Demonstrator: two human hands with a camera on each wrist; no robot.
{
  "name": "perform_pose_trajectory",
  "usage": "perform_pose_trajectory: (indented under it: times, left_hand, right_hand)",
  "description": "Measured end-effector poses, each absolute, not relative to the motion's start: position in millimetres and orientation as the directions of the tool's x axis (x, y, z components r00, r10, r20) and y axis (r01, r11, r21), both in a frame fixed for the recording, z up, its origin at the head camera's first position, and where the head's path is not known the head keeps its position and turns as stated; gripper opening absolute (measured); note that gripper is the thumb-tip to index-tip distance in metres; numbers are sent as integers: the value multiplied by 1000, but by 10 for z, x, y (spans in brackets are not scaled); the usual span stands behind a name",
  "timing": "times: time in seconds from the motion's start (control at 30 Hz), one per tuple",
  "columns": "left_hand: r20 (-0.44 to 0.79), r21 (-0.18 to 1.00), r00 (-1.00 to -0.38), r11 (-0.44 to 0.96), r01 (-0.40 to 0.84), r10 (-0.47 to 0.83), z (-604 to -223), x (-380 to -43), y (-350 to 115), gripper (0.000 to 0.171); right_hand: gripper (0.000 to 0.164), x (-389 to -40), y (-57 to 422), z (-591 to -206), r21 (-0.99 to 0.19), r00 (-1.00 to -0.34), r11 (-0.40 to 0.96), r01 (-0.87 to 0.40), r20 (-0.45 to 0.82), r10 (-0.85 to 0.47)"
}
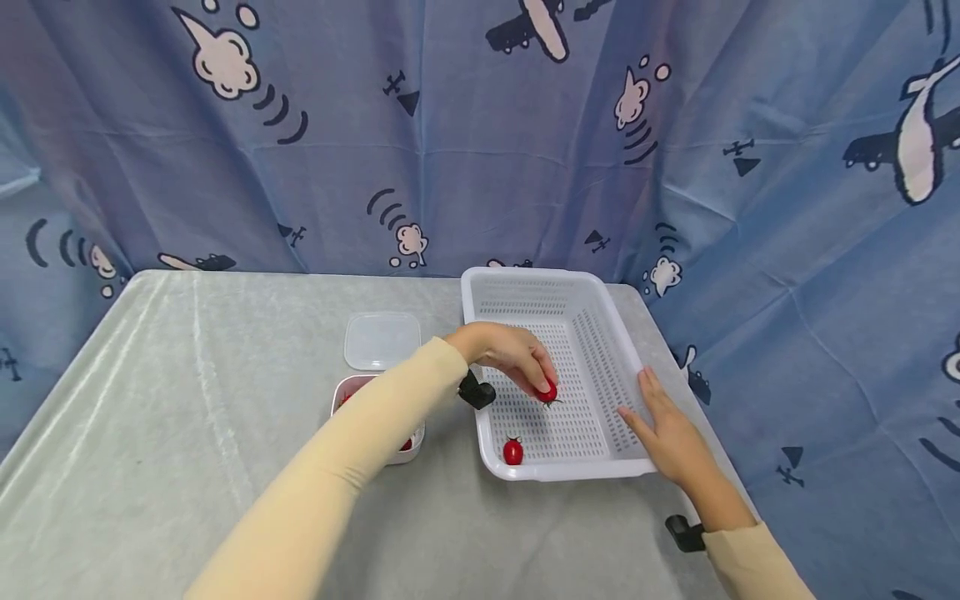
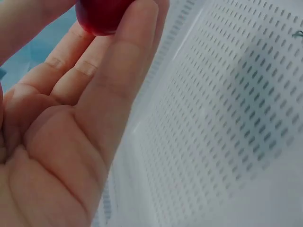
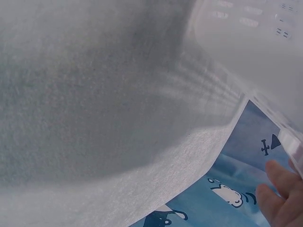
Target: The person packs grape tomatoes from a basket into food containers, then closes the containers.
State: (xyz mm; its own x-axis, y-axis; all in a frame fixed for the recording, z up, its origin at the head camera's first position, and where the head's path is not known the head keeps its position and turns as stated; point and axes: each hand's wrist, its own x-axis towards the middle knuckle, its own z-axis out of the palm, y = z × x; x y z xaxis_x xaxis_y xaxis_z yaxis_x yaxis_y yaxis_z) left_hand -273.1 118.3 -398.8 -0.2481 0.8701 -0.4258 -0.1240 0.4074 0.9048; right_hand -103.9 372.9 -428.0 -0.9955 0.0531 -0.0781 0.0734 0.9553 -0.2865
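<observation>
My left hand point(image 1: 517, 354) reaches over the white plastic draining basket point(image 1: 615, 333) and pinches a red cherry tomato point(image 1: 548, 390) between thumb and fingertips. In the left wrist view the tomato point(image 2: 102, 19) is cut off by the top edge, with the basket's slotted floor point(image 2: 213, 104) beside the hand. A second cherry tomato point(image 1: 513, 452) lies in the basket's near left corner. At the basket's right side my right hand point(image 1: 678, 446) holds the rim, thumb on the inside and fingers along the outside. Its fingers point(image 3: 279, 182) show at the lower right of the right wrist view.
Left of the basket stands a small white container point(image 1: 408, 454) with red items inside, partly hidden by my left sleeve. Behind it lies a clear lid point(image 1: 382, 340). The grey-covered table point(image 1: 150, 400) ends near the basket's right side, against a blue patterned curtain point(image 1: 337, 167).
</observation>
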Motion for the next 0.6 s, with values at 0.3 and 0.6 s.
perform_pose_trajectory:
  times: [0.3, 0.6]
  left_hand:
    - [-372, 928, -353, 332, -169, 858, -3894, -2865, 745, 27]
    - [-328, 945, -455, 291, -151, 828, -3803, -2866, 250, 29]
  right_hand:
    - [83, -1064, 3700, -4285, -298, -995, 952, 72, -85, 48]
    - [82, -1024, 3732, -4308, -320, -998, 947, 38, -54, 22]
